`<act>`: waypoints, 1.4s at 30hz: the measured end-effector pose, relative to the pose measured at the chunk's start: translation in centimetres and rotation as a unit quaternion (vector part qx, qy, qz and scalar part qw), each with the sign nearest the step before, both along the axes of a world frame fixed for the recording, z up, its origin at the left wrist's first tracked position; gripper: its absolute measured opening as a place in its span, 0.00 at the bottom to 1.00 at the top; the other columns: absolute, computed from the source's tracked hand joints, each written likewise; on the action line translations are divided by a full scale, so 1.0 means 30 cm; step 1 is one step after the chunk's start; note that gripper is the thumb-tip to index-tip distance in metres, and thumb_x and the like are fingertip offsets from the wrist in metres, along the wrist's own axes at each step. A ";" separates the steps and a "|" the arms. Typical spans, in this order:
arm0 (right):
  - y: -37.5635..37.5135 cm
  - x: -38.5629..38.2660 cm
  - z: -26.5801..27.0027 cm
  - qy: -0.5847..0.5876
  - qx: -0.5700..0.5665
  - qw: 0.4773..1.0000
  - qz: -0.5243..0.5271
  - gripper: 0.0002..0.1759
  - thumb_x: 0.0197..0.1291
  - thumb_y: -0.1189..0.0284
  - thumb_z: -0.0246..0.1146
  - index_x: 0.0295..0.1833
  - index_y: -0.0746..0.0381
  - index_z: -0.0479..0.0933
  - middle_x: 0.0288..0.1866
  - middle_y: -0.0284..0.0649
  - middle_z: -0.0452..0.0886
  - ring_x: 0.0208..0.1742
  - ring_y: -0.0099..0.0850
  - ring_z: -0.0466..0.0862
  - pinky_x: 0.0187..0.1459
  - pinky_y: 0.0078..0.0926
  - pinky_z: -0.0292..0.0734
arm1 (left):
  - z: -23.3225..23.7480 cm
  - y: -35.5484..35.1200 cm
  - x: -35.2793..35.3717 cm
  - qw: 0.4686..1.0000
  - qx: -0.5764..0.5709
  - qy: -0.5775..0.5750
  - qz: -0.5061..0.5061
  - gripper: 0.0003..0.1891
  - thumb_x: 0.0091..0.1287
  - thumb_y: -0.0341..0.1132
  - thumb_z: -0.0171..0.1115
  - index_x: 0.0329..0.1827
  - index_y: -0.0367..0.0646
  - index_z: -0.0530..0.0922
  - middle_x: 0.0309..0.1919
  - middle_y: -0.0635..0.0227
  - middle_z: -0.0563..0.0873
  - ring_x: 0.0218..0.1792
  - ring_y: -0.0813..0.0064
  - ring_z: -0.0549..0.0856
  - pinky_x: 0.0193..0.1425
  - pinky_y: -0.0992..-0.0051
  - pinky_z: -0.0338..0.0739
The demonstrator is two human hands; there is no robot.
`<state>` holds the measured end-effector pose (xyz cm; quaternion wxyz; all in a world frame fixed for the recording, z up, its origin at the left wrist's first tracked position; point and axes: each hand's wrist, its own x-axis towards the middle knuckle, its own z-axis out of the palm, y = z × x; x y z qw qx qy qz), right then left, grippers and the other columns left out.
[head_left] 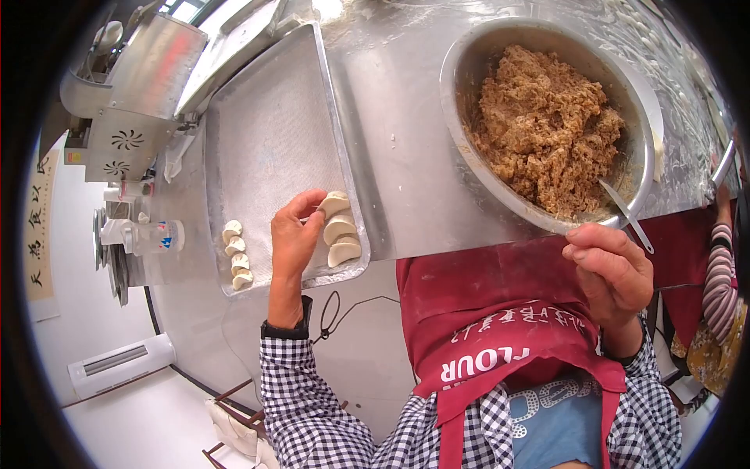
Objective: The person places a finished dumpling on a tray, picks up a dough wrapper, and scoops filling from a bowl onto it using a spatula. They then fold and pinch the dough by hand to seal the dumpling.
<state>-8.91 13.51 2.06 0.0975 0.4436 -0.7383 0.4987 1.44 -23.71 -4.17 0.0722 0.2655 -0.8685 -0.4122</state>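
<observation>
Steel table (406,156): left hand (295,238) grip pinches dumpling (336,203) on tray (266,133) (2 beside); right hand (613,273) grip: cannot tell.

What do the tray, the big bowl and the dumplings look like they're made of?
Tray: dull grey metal, perhaps aluminium, matte and flour-dusted. Bowl: bright metal, likely stainless steel, going by its reflective rim. Dumplings: pale matte dough, smooth, with the edges pinched shut.

tray (266,117): matt floured metal | bowl (449,78): shiny steel | apron (484,289): red cloth
</observation>
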 end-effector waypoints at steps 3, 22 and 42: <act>0.005 -0.001 0.002 -0.008 -0.001 1.000 -0.005 0.07 0.49 0.84 0.64 0.36 0.67 0.76 0.39 0.51 0.82 0.38 0.36 0.84 0.40 0.26 0.80 | 0.000 0.009 0.000 1.000 -0.007 0.006 0.005 0.14 0.55 0.24 0.57 0.44 0.40 0.82 0.37 0.66 0.86 0.38 0.76 0.84 0.45 0.77 0.77; 0.071 -0.031 0.011 -0.011 -0.050 0.999 -0.009 0.07 0.50 0.83 0.64 0.37 0.70 0.78 0.39 0.52 0.81 0.35 0.35 0.84 0.35 0.23 0.80 | -0.023 0.001 -0.029 0.998 -0.015 0.049 -0.030 0.08 0.56 0.23 0.59 0.38 0.35 0.81 0.36 0.66 0.85 0.38 0.77 0.81 0.40 0.79 0.75; 0.525 -0.537 -0.254 0.112 0.131 0.922 -0.347 0.10 0.45 0.76 0.63 0.37 0.60 0.80 0.47 0.40 0.81 0.47 0.37 0.80 0.50 0.32 0.73 | 0.160 0.146 0.049 0.989 -0.016 0.134 0.063 0.14 0.61 0.23 0.55 0.51 0.33 0.77 0.47 0.55 0.81 0.45 0.66 0.81 0.52 0.70 0.76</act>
